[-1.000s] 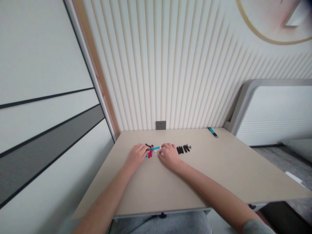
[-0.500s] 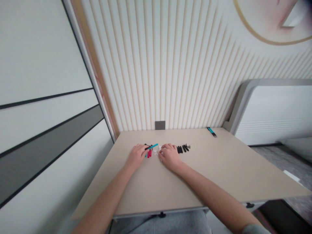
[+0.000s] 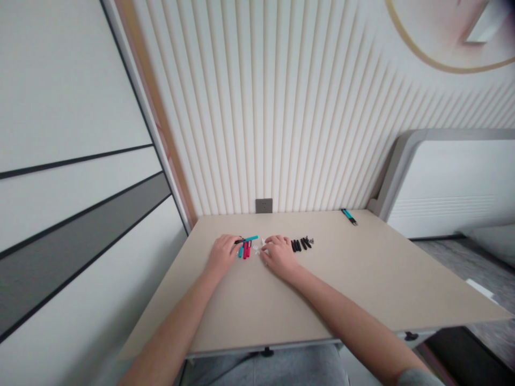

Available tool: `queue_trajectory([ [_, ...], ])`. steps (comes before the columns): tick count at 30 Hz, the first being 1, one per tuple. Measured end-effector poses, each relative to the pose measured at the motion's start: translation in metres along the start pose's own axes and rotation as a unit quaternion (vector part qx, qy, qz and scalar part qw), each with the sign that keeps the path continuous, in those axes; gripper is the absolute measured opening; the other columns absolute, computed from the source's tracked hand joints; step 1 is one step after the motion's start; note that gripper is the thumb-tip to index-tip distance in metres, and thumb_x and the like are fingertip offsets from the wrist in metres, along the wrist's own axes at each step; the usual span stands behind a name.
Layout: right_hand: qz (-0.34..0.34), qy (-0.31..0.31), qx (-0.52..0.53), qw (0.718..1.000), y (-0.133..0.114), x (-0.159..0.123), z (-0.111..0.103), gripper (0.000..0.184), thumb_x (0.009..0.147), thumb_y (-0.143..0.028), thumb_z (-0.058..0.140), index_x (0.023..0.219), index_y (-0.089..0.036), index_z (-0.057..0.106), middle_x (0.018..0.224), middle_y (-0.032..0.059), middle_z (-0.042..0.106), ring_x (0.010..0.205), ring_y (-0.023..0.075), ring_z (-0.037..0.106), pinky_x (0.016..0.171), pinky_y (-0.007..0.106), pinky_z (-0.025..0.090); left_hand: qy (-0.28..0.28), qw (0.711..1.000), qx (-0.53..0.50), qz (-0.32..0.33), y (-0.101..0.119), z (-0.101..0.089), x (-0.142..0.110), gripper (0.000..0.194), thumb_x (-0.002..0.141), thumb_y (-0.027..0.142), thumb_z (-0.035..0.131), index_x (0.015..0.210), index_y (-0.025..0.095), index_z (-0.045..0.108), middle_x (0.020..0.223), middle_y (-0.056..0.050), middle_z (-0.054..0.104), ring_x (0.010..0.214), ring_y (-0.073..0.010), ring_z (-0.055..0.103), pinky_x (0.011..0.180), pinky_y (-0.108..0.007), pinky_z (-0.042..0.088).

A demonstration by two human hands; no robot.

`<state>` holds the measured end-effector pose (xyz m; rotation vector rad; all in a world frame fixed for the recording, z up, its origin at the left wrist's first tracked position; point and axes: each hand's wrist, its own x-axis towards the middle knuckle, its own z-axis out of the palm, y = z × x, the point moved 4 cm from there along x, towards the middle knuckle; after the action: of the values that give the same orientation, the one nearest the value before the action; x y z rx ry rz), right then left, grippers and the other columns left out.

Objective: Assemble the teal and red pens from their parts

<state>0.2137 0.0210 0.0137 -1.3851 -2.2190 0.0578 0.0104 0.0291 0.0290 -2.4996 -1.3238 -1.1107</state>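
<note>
My left hand (image 3: 222, 254) pinches a slim blue-and-black pen-like barrel (image 3: 250, 238), its blue end pointing right. Just below it, several red barrels (image 3: 246, 251) and a blue one (image 3: 240, 252) lie side by side on the table. My right hand (image 3: 279, 252) rests on the table with its fingers bent down and closed beside small white pieces (image 3: 256, 249). Whatever its fingertips hold is too small and covered to make out. Directly right of that hand lie several short black pieces (image 3: 298, 245), partly behind its fingers.
Small dark metallic bits (image 3: 311, 240) lie beyond the black pieces. Two blue-and-black pens (image 3: 349, 216) lie near the back right of the beige table (image 3: 362, 279). A ribbed wall with a socket (image 3: 264, 206) stands behind; a cabinet (image 3: 80, 268) is at the left.
My left hand has moved slightly left and up with the blue-and-black barrel, uncovering more of the blue barrel below. My right hand stays nearly in place.
</note>
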Motion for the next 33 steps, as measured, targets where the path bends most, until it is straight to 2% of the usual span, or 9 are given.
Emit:
queue_trajectory([
  [9, -0.005, -0.009, -0.021, 1.000, -0.008, 0.003, 0.007, 0.019, 0.090, -0.031, 0.056, 0.091, -0.022, 0.073, 0.111, 0.0091, 0.066, 0.107, 0.0249, 0.051, 0.093, 0.041, 0.028, -0.015, 0.999, 0.031, 0.009, 0.002, 0.002, -0.002, 0.015, 0.093, 0.028, 0.052, 0.101, 0.020, 0.062, 0.096, -0.007, 0.065, 0.092, -0.0220, 0.058, 0.082, -0.037, 0.046],
  [12, 0.014, 0.008, 0.018, 1.000, 0.001, 0.001, 0.002, 0.017, 0.089, -0.027, 0.056, 0.090, -0.022, 0.073, 0.106, 0.0081, 0.069, 0.104, 0.0240, 0.054, 0.092, 0.039, 0.031, -0.014, 1.000, 0.026, 0.009, 0.002, 0.002, -0.002, 0.015, 0.094, 0.028, 0.051, 0.102, 0.020, 0.062, 0.096, -0.006, 0.065, 0.092, -0.0219, 0.058, 0.082, -0.037, 0.046],
  [15, 0.041, 0.019, 0.104, 0.994, 0.018, -0.001, -0.005, 0.019, 0.089, -0.024, 0.054, 0.092, -0.021, 0.072, 0.097, 0.0062, 0.072, 0.095, 0.0214, 0.060, 0.086, 0.034, 0.038, -0.020, 0.999, 0.023, 0.014, 0.002, 0.003, -0.002, 0.015, 0.094, 0.028, 0.052, 0.101, 0.020, 0.062, 0.095, -0.006, 0.065, 0.091, -0.0213, 0.058, 0.080, -0.036, 0.046],
  [19, 0.043, 0.033, 0.193, 0.980, 0.031, -0.004, -0.011, 0.019, 0.088, -0.025, 0.055, 0.091, -0.020, 0.073, 0.090, 0.0044, 0.073, 0.084, 0.0189, 0.064, 0.078, 0.029, 0.044, -0.040, 0.998, 0.025, 0.033, 0.004, 0.006, -0.003, 0.014, 0.094, 0.028, 0.052, 0.100, 0.020, 0.062, 0.096, -0.006, 0.066, 0.091, -0.0208, 0.059, 0.080, -0.035, 0.045],
  [26, 0.024, 0.067, 0.213, 0.974, 0.025, -0.005, -0.010, 0.016, 0.086, -0.026, 0.059, 0.091, -0.021, 0.073, 0.090, 0.0052, 0.073, 0.086, 0.0199, 0.065, 0.081, 0.031, 0.046, -0.069, 0.995, 0.030, 0.066, 0.014, 0.007, -0.003, 0.016, 0.096, 0.030, 0.050, 0.100, 0.019, 0.062, 0.095, -0.005, 0.066, 0.091, -0.0206, 0.059, 0.078, -0.034, 0.044],
  [33, 0.005, 0.086, 0.214, 0.973, 0.023, -0.004, -0.012, 0.014, 0.086, -0.023, 0.061, 0.094, -0.020, 0.072, 0.091, 0.0056, 0.073, 0.086, 0.0197, 0.065, 0.082, 0.033, 0.046, -0.076, 0.994, 0.029, 0.067, 0.012, 0.011, -0.003, 0.018, 0.096, 0.032, 0.049, 0.099, 0.020, 0.062, 0.094, -0.006, 0.066, 0.090, -0.0203, 0.059, 0.079, -0.034, 0.042],
])
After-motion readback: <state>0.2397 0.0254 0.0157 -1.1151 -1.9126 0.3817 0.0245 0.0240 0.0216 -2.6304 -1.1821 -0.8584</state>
